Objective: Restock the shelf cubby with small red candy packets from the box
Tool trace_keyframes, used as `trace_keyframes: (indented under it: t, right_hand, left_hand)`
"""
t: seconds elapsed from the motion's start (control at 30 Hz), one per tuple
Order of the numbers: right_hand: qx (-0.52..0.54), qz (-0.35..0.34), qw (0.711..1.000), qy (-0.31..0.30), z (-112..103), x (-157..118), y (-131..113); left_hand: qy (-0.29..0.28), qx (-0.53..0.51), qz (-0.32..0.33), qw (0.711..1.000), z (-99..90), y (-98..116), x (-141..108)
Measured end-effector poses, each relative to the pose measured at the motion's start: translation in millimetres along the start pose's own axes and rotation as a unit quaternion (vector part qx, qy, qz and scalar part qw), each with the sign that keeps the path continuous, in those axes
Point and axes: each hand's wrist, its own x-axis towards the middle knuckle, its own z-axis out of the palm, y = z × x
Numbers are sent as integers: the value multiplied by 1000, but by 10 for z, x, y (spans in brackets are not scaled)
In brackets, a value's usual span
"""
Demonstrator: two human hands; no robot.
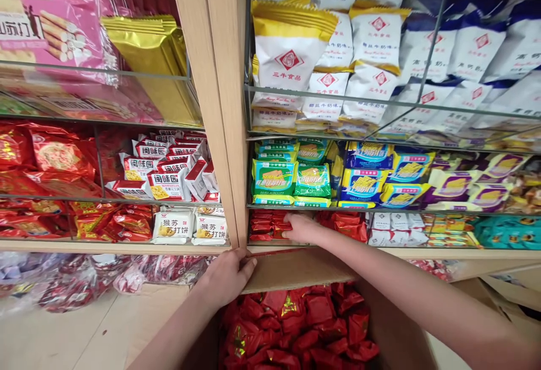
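Note:
My left hand is closed over the far edge of an open cardboard box, its thumb lying along the top. Heaps of shiny red-wrapped snack packets fill the box, some with gold print. Reaching forward, my right hand is inside a low shelf compartment, thumb and fingers closed about small red packets. Part of its grip is hidden among them. More red packets lie just right of that hand.
A wooden upright divides the shelves. Clear panels front the compartments. Green biscuit packs sit above my right hand, with white-and-yellow packs higher up. Plastic-bagged goods lie under the left shelf.

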Motion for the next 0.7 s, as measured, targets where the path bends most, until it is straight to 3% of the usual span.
trace_keyframes:
  t: [0.07, 0.13, 0.2, 0.27, 0.37, 0.47, 0.53, 0.7]
  right_hand:
    - [14, -63, 998, 25, -145, -434, -140]
    - [37, -162, 984, 59, -130, -909, -257]
    - [68, -224, 971, 41, 126, -1291, -302]
    - [108, -203, 973, -27, 598, -1483, -253]
    - [79, -113, 988, -74, 1419, -1449, -94]
    - [41, -94, 992, -69, 1934, -1311, -2]
    - [39, -100, 993, -55, 2026, -1286, 1]
    - [73, -110, 991, -2, 1895, -1408, 17]
  left_hand:
    - [0, -3, 1, 1000, 1, -11, 6]
    - [-1, -6, 4, 1000, -2, -15, 9]
    - [-1, -7, 7, 1000, -8, -12, 10]
    - [0, -7, 11, 1000, -13, -3, 10]
    - [3, -2, 16, 1000, -15, 16, 4]
    - [15, 6, 19, 1000, -9, 32, -12]
    - [24, 11, 20, 999, -5, 38, -26]
    - [46, 16, 29, 998, -13, 40, -36]
